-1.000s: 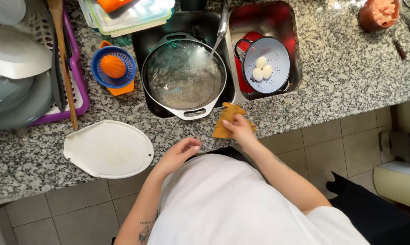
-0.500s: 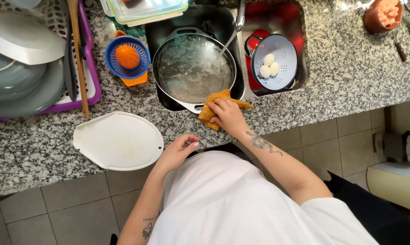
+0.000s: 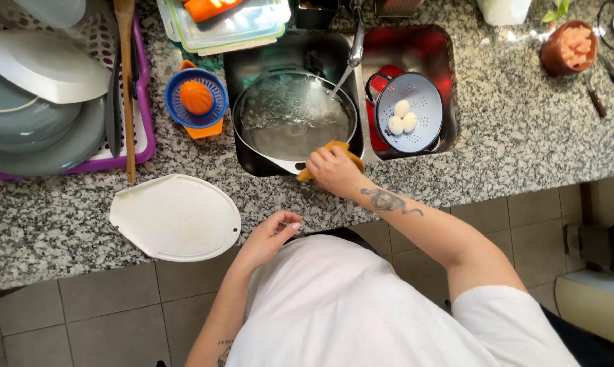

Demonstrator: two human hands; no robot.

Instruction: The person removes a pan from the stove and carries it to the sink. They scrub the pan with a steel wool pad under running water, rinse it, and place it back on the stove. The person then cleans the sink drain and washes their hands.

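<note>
1. Right hand (image 3: 331, 168) stretched forward from a tattooed forearm to the near rim of the pot (image 3: 293, 119), fingers clenched around a yellow sponge (image 3: 339, 147).
2. Sponge pressed against the pot's near edge, poking out above and below the knuckles, mostly hidden under the fingers.
3. Left hand (image 3: 269, 234) pulled back at the counter's (image 3: 518, 136) edge close to the body, fingers loosely curled, grasping nothing; just right of the white cutting board (image 3: 174, 217).
4. Pot sitting in the left sink basin, holding clear water, with a thin stream falling in from the tap (image 3: 356, 44).
5. White colander (image 3: 409, 112) in the right basin, holding three eggs (image 3: 402, 117).
6. Blue juicer (image 3: 196, 98) left of the sink, holding half an orange.
7. Purple drying rack (image 3: 144, 129) at far left, stacked with grey plates and a wooden spoon (image 3: 125, 81).
</note>
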